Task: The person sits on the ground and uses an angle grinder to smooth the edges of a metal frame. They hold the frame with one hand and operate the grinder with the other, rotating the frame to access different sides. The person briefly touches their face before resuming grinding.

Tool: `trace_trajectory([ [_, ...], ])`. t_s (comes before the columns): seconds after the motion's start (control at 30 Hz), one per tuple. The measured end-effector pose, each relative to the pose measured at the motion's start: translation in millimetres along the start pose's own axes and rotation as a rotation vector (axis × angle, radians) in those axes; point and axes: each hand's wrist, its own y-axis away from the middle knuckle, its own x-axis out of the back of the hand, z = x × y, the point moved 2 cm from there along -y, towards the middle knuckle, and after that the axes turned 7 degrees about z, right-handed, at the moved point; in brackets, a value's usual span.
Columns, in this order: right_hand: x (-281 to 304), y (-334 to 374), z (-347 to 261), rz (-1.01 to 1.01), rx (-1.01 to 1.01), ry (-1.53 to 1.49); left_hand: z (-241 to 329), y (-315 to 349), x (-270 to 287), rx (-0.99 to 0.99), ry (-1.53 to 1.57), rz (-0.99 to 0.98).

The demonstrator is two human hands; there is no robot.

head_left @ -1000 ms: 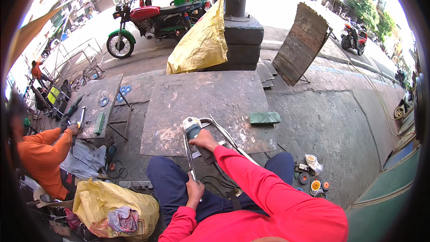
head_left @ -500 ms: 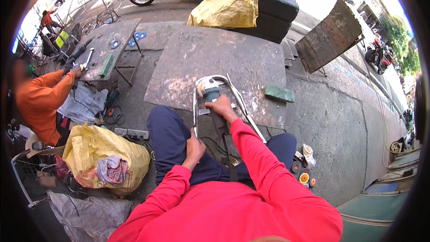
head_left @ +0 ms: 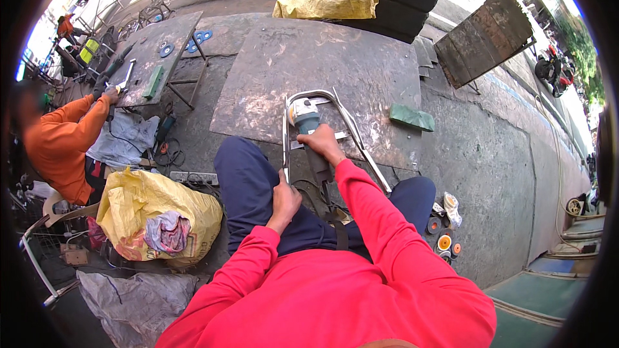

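My right hand (head_left: 322, 144) is closed round the body of a teal and dark angle grinder (head_left: 307, 121), its head pointing away from me. The grinder's disc lies against or close to the inner side of a U-shaped bent metal tube frame (head_left: 362, 144), near the frame's curved far end. Whether disc and tube touch, I cannot tell. At the near end of the frame's left leg, my left hand (head_left: 285, 202) grips the tube beside my left thigh. Under the frame's far part is a worn flat board (head_left: 258, 84).
A green block (head_left: 411, 118) lies on the board's right side. Abrasive discs (head_left: 444, 243) sit by my right knee. To the left are a yellow sack (head_left: 193, 203) and a power strip (head_left: 195, 178). A co-worker in orange (head_left: 61, 148) works at a table (head_left: 145, 58).
The whole view has shifted, with the scene sitting higher in the picture. The grinder's head has come slightly nearer to me along the frame's left leg. Both hands keep their grips.
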Motion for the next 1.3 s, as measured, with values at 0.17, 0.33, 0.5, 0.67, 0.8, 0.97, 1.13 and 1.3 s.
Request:
trace_trajectory([
  [0.17, 0.0, 0.0, -1.9, -0.018, 0.015, -0.005, 0.4, 0.1, 0.2, -0.01, -0.006, 0.015],
  [0.33, 1.5, -0.8, -3.7, 0.004, 0.013, 0.015, -2.6, 0.3, -2.9, -0.102, -0.03, 0.0],
  [0.5, 3.1, -1.5, -7.3, -0.017, 0.003, 0.002, -5.2, -2.3, -2.9, -0.078, -0.049, -0.013],
  [0.67, 2.7, -3.3, -6.4, -0.023, -0.012, 0.002, -5.0, -1.7, -3.4, -0.095, -0.038, -0.002],
  [0.8, 1.1, -8.2, -9.1, -0.01, 0.022, 0.013, -5.6, -1.5, -3.7, -0.076, -0.013, 0.024],
  [0.97, 4.1, -12.5, -14.7, -0.014, 0.019, 0.021, -6.7, -2.2, -3.0, -0.109, -0.013, -0.015],
  [1.13, 7.5, -14.5, -21.4, -0.023, 0.01, -0.012, -6.5, -2.5, -3.9, -0.107, -0.053, -0.004],
  [1.3, 8.4, -18.2, -26.7, -0.022, 0.002, 0.0, -5.3, -2.3, -2.7, -0.109, -0.033, -0.014],
])
